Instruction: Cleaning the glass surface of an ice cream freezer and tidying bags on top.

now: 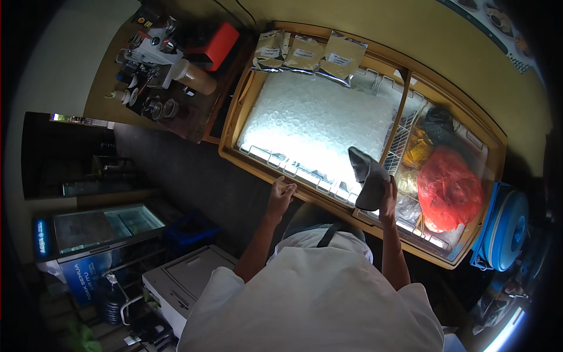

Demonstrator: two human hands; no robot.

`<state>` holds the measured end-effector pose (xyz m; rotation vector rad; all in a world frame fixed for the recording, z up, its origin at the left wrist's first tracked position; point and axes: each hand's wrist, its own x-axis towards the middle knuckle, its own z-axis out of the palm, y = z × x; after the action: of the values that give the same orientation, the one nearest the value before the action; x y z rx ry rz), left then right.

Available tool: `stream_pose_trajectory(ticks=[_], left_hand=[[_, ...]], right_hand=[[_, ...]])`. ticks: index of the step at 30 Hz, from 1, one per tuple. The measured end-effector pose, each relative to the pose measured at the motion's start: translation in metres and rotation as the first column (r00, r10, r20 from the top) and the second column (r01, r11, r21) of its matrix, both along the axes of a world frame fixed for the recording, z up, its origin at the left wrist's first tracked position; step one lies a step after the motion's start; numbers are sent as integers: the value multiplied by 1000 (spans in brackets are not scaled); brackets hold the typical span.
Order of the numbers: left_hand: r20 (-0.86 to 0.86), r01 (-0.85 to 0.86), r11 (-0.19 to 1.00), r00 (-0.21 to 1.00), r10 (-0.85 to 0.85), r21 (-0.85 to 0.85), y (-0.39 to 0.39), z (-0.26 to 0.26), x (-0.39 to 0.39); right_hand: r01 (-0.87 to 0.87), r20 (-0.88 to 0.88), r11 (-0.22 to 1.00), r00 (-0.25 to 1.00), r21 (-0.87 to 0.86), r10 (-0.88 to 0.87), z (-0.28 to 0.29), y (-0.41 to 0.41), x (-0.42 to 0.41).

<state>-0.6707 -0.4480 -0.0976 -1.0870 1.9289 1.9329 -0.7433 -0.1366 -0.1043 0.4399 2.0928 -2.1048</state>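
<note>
A dark grey cloth [371,185] hangs folded in my right hand [388,200], above the front edge of a chest freezer [316,193]. My left hand [280,200] is at the freezer's orange-brown front rim, fingers partly curled, with nothing visible in it. Whether it presses on the rim is hard to tell. White ice [316,110] fills the freezer's left half, with a bright glare towards the front. Through the right half show a red plastic bag [448,189], a yellow bag [418,147] and a black bag [437,121].
Three labelled foil pouches [303,53] lie along the freezer's back left. A blue cooler jug [506,226] stands at its right end. Left of it, a table [189,116] bears an espresso machine [156,46], a red appliance [215,46] and cups. A display cooler [105,233] is behind, lower left.
</note>
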Motion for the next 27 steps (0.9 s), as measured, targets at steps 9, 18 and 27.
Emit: stream_pose_trajectory(ticks=[9, 18, 27], left_hand=[[-26, -96, 995, 995, 96, 9, 2, 12, 18], [-167, 68, 987, 982, -92, -147, -67, -15, -68], [-326, 33, 667, 854, -406, -744, -188, -35, -176]], right_hand=[[76, -58, 995, 996, 57, -72, -45, 49, 10], [175, -72, 971, 984, 162, -166, 18, -7, 5], [294, -145, 923, 954, 248, -264, 14, -154, -37]])
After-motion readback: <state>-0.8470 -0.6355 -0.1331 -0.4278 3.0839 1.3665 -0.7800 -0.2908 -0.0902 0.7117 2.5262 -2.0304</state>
